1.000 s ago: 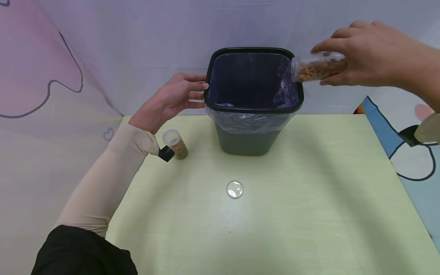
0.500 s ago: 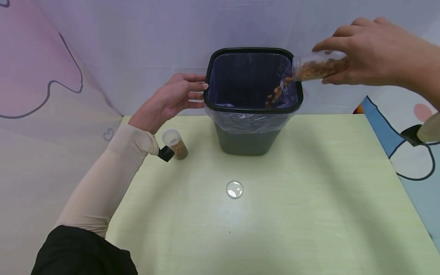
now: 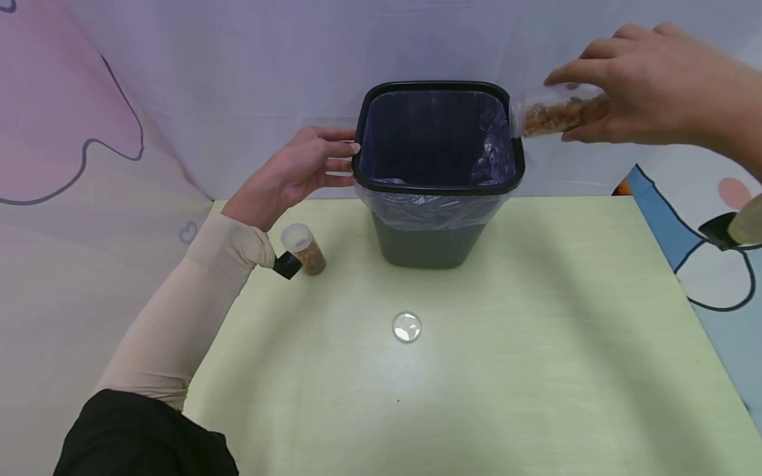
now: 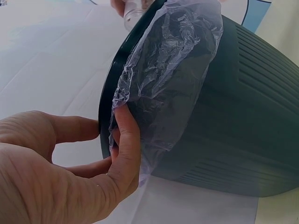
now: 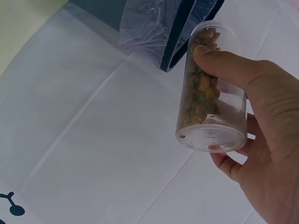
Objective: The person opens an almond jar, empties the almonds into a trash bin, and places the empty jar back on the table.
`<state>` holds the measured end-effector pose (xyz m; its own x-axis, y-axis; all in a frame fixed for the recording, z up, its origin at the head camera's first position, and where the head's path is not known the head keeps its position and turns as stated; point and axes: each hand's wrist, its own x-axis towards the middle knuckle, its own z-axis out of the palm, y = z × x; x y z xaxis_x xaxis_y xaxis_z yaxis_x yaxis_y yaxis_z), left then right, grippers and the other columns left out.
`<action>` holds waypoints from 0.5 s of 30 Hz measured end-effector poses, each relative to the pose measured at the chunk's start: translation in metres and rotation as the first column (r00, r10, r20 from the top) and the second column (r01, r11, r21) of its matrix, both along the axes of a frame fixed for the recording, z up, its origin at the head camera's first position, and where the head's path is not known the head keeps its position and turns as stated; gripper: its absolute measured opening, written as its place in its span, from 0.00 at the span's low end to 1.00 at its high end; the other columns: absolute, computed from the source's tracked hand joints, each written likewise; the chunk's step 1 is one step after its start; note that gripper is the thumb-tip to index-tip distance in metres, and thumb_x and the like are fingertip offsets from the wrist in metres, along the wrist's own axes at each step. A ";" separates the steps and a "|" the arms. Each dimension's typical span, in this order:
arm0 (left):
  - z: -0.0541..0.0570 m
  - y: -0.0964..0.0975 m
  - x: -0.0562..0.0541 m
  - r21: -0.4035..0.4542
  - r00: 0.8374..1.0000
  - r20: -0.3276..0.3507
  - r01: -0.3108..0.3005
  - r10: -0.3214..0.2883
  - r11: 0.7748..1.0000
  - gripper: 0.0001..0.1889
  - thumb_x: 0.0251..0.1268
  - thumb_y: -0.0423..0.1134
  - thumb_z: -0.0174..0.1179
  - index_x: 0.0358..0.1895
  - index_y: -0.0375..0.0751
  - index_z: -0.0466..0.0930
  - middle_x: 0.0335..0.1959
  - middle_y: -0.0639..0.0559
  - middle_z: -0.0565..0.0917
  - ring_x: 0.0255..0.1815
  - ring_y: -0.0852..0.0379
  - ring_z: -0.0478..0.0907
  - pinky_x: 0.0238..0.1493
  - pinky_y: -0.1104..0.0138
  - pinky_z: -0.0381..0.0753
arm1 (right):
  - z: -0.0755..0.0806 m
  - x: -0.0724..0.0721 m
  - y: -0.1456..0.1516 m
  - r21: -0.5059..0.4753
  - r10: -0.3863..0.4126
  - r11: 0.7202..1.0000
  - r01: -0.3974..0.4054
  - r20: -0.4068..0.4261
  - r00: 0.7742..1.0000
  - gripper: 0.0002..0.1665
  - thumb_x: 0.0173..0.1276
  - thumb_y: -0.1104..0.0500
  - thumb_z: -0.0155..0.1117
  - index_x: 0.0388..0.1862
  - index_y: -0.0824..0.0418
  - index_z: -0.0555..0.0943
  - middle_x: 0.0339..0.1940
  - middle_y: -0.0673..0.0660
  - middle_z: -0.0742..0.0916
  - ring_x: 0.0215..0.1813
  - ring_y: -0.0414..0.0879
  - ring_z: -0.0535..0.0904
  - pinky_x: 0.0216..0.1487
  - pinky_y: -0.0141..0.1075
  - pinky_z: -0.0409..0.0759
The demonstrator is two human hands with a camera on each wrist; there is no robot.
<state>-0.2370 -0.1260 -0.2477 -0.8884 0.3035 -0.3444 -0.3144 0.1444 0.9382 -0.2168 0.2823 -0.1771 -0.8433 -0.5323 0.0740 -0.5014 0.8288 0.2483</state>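
Note:
My left hand (image 3: 309,165) holds the left rim of a dark green trash bin (image 3: 425,248). In the left wrist view, its thumb and fingers (image 4: 126,144) sit around the rim and the clear liner bag (image 4: 175,60). My right hand (image 3: 655,89) grips an uncapped clear plastic jar (image 3: 562,111), tipped sideways with its mouth at the bin's right rim. Brown, nut-like pieces (image 5: 201,95) lie along the jar's lower side. Behind the left wrist stands a second clear jar (image 3: 305,250) with a whitish lid and brown contents.
A round clear lid (image 3: 407,327) lies on the pale green table (image 3: 506,383) in front of the bin. A whitish cloth backdrop (image 3: 268,59) with cartoon drawings surrounds the table at the back and sides.
Half a second ago brown pieces were falling from the jar into the bin; none show falling now. My right hand has shifted slightly up and right with the jar. The left hand stays put.

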 end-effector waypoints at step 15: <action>-0.001 -0.001 0.000 -0.013 1.000 -0.014 0.004 -0.005 1.000 0.28 0.82 0.35 0.53 0.80 0.45 0.64 0.67 0.50 0.74 0.50 0.54 0.78 0.73 0.54 0.75 | 0.004 0.005 -0.004 0.013 0.001 1.000 -0.001 -0.013 1.000 0.47 0.56 0.57 0.83 0.71 0.68 0.72 0.66 0.79 0.75 0.65 0.76 0.64 0.65 0.72 0.66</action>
